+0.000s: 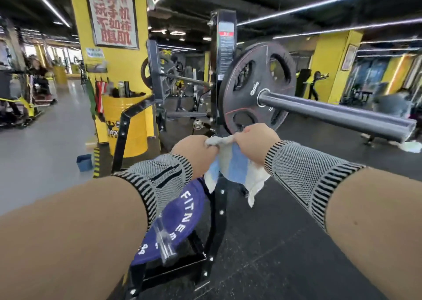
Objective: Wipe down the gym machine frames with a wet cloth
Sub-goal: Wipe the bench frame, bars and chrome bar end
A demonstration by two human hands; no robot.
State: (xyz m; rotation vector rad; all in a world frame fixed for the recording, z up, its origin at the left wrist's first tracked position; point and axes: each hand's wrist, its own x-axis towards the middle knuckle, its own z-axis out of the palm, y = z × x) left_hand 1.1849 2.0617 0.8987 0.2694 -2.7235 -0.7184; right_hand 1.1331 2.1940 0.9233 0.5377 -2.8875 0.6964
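A white and blue striped cloth (237, 165) hangs between my two hands in the middle of the head view. My left hand (194, 150) grips its bunched top edge on the left. My right hand (255, 142) grips the same edge on the right. Both hands are held in front of the black upright of the rack frame (222, 55), just below a black weight plate (258, 87) on a barbell sleeve (338, 113). The frame's lower post (219, 215) runs down under the cloth.
A purple weight plate (180, 213) sits on a peg at the frame's base. A yellow drum (127, 126) and yellow pillar (109, 25) stand at the left, with a small blue tub (84, 162) on the floor. Black rubber flooring (285, 242) spreads to the right; people move in the background.
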